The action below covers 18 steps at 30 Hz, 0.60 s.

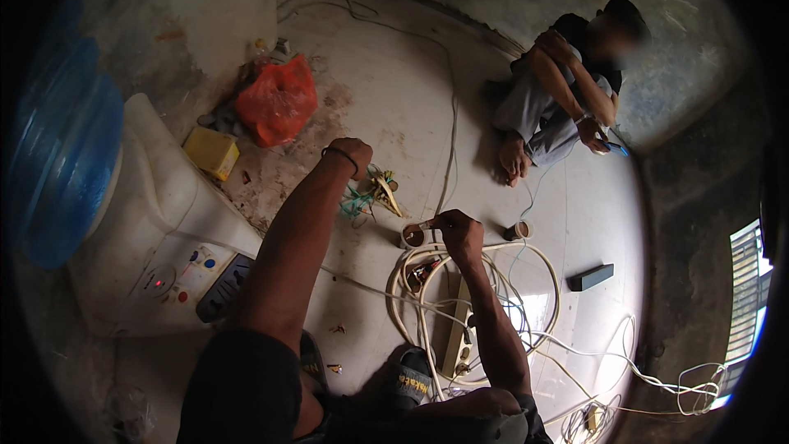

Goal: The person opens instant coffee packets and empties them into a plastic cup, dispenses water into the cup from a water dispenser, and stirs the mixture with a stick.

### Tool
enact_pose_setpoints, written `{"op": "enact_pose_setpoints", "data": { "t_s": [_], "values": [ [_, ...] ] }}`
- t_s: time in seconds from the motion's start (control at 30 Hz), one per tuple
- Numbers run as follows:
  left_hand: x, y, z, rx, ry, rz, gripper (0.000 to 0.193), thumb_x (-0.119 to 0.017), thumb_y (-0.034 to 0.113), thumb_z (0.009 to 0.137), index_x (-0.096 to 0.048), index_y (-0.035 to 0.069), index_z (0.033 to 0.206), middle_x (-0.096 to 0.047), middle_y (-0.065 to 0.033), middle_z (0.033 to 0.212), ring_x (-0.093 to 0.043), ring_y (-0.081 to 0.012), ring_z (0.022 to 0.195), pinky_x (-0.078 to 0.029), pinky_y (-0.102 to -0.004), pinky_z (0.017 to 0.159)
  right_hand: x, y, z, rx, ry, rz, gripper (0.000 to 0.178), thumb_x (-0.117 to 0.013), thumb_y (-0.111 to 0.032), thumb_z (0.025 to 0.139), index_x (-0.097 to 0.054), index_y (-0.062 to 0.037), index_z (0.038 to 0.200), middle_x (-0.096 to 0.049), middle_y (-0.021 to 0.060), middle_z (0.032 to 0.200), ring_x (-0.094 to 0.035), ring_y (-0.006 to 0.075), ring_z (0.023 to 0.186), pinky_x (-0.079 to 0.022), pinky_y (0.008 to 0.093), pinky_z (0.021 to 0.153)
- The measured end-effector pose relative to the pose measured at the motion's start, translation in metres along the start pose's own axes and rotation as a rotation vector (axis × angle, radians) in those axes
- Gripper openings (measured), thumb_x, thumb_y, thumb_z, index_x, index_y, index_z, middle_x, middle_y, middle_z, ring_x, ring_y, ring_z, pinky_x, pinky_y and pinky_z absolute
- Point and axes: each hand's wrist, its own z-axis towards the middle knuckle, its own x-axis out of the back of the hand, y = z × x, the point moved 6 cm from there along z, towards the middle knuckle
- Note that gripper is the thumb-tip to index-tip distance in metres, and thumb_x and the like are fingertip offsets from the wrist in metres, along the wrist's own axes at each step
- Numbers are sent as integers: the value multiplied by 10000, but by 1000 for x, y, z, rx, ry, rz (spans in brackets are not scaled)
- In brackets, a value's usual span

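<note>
Red bag [277, 100], water dispenser [156, 230]

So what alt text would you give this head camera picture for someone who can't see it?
Seen from above, a person's right hand holds a roll of tape over coiled white cable on a pale floor, while the left hand reaches toward a bundle of coloured wires. A water dispenser stands at left; another person sits against the far wall.

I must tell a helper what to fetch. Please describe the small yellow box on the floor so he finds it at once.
Start at the white water dispenser with the blue bottle on the left. Just beyond its top, on the dirty floor, lies the small yellow box. It sits below the red plastic bag, and it is the only yellow, square-edged thing there.
</note>
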Motion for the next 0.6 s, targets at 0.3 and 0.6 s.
{"op": "enact_pose_setpoints", "data": {
  "t_s": [0.3, 0.6],
  "values": [
    [10, 10, -7, 9, -22, 17, 187, -674, 151, 824, -729, 39, 963, -715, -154, 994, -697, -290, 905, -586, -444, 773, 10, -7, -6, 53, 59, -6, 110, -662, -168, 849, -755, -109, 857, -730, 75, 801, -703, 235, 693, -529, 331, 628],
    [20, 19, -13, 33, -35, -21, 234, -642, 68, 751, -720, -3, 959, -707, -197, 988, -686, -319, 951, -558, -440, 816, -37, 12, -14, 291, -81, -386, 118, -611, -160, 852, -709, -98, 831, -686, 139, 780, -664, 346, 715, -519, 423, 624]
  ]
}}
